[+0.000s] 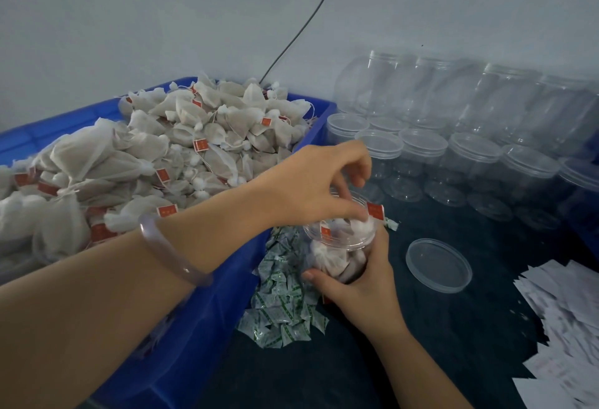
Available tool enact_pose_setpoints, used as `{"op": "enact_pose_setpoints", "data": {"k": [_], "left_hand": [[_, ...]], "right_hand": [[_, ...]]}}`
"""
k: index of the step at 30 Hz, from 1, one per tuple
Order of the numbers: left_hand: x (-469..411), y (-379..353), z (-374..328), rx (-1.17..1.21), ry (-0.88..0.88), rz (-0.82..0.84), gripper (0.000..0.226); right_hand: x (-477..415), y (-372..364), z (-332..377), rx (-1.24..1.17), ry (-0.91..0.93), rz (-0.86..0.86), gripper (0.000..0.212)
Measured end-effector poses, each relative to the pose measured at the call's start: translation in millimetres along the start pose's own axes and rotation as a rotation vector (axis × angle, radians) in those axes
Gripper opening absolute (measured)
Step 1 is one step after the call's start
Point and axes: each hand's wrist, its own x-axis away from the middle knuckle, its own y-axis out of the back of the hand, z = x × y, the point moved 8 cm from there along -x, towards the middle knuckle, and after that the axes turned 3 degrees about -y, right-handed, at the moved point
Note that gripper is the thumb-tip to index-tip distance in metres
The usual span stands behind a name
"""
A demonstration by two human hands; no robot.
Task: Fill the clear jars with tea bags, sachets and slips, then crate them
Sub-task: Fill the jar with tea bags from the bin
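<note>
A clear jar (340, 241), packed with white tea bags (358, 225), stands on the dark table. My right hand (359, 282) grips its lower body from the near side. Over the jar's mouth hovers my left hand (308, 181), fingers loosely curled, its thumb pressing down on the top bags. A red tag (376, 211) hangs over the rim. The jar's lid (438, 265) lies flat to the right. Green-and-white sachets (282, 298) are heaped just left of the jar. White paper slips (570, 327) are piled at the right edge.
A blue crate (319, 123) heaped with tea bags (194, 136) fills the left side, under my left forearm. Several empty lidded jars (470, 162) stand in rows behind, with bigger ones along the wall. A dark cable (304, 29) runs up the wall.
</note>
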Motion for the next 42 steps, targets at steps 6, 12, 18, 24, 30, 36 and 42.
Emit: {"op": "enact_pose_setpoints", "data": {"k": [6, 12, 18, 24, 30, 36, 42], "left_hand": [[1, -7, 6, -0.09, -0.004, 0.06, 0.011], [3, -36, -4, -0.609, -0.084, 0.396, 0.037], [2, -17, -27, -0.505, -0.175, 0.153, 0.061], [3, 2, -21, -0.335, -0.14, -0.023, 0.054], [2, -1, -4, -0.346, -0.042, 0.046, 0.049], [-5, -8, -14, -0.176, 0.06, 0.024, 0.023], [-70, -29, -61, -0.086, 0.092, -0.122, 0.025]], "right_hand": [[-2, 0, -3, -0.003, -0.008, 0.017, 0.107], [1, -3, -1, -0.004, -0.007, 0.032, 0.112], [0, 12, 10, -0.058, 0.036, -0.082, 0.108], [-2, 53, 23, -0.046, 0.033, -0.199, 0.104], [21, 77, 4, -0.002, -0.057, -0.143, 0.102], [20, 81, -7, -0.027, -0.105, -0.181, 0.093], [22, 86, -9, -0.017, -0.141, -0.198, 0.094]]}}
